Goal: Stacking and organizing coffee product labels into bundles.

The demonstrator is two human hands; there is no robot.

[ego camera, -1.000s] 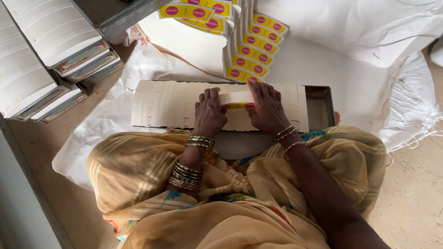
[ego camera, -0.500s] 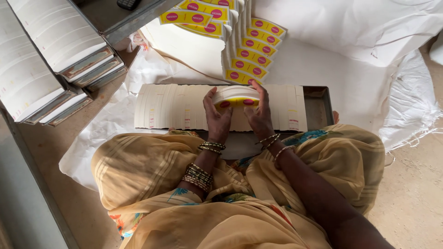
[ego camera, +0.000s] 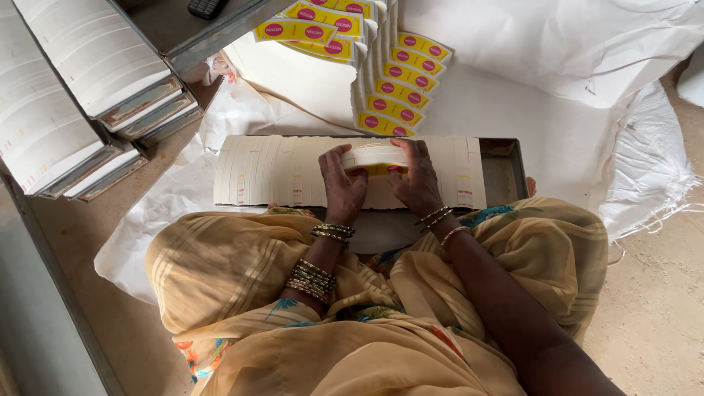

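Gripping card stack (ego camera: 375, 155) — both hands.

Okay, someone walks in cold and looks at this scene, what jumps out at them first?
Probably the two hands, left hand and right hand, gripping a small stack of cream cards above a long metal tray packed with more. Beyond it, bright yellow packets with pink ovals lie fanned on a white sheet.

Soft, even daylight fills the scene, brightest over the white sheet (ego camera: 587, 44) at upper right, which nearly washes out. Shadows stay faint and short, deepest under the metal shelf (ego camera: 213, 33). Focus holds sharp across the centre; straight edges bow slightly toward the corners, and there's no motion blur
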